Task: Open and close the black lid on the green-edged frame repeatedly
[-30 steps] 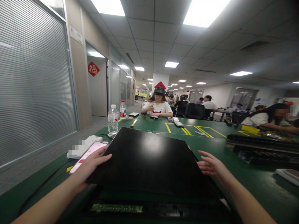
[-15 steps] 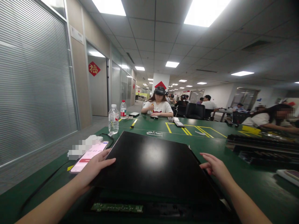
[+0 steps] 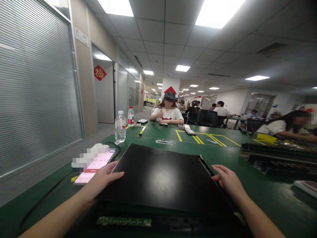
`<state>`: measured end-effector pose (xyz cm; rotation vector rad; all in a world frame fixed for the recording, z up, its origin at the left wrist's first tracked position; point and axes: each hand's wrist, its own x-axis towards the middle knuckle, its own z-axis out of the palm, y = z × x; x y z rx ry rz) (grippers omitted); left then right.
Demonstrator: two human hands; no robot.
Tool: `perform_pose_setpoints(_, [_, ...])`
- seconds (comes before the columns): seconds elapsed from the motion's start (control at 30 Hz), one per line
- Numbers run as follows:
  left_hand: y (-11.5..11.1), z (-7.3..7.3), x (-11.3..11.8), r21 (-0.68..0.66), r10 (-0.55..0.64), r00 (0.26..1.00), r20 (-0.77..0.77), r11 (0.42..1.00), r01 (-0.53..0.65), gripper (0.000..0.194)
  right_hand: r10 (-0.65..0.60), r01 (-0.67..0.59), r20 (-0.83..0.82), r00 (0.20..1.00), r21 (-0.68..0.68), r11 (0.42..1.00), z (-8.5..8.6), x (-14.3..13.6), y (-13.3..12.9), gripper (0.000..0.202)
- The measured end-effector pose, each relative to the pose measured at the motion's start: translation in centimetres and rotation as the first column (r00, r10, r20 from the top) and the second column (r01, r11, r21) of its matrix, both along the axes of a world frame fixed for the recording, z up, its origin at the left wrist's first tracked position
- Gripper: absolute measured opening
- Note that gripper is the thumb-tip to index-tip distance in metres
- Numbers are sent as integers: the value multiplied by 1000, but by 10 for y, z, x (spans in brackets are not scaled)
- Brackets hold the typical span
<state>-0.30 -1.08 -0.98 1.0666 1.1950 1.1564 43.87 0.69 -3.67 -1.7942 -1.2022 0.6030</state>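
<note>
A large flat black LCD panel (image 3: 163, 175) lies in front of me, glossy with a ceiling light reflected in it. My left hand (image 3: 105, 177) grips its left edge, thumb on the top face and fingers at the side, partly hidden. Beside the right edge is my right hand (image 3: 226, 178), its fingers stretched out and the tips at or touching the dark rim; contact is hard to make out. A narrow green circuit board (image 3: 123, 220) shows along the panel's near side, in a dark strip.
On the green table (image 3: 260, 185), a phone (image 3: 95, 167) with a running timer lies left of the panel, near a cable and a water bottle (image 3: 120, 127). Dark strips (image 3: 269, 160) lie at right. A person (image 3: 168, 112) sits opposite; another leans in at right.
The panel's far edge has come down and slightly nearer to me. My right hand has shifted a little closer to the right edge; my left hand keeps its hold.
</note>
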Motion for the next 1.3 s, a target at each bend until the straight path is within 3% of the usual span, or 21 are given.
perform_pose_setpoints(0.27, [-1, -8, -5, 32, -145, 989, -21, 989, 145, 59, -37, 39, 92, 995, -22, 999, 3, 3, -2, 55])
perform_pose_setpoints(0.63, [13, -25, -12, 60, -186, 973, -138, 979, 195, 45, -28, 49, 218, 975, -92, 995, 4, 2, -3, 48])
perform_pose_setpoints(0.83, [2, -13, -6, 46, -148, 985, -89, 987, 152, 45, -17, 45, 261, 965, -103, 994, 3, 3, -5, 46])
perform_pose_setpoints(1.03, [-12, 10, 1, -130, -129, 990, 51, 982, 134, 55, -24, 48, 260, 965, -87, 995, 3, 7, -5, 46])
perform_pose_setpoints(1.3, [-4, 1, -2, -120, -135, 978, 157, 981, 155, 68, -32, 47, 182, 983, -81, 996, -1, 8, -3, 47])
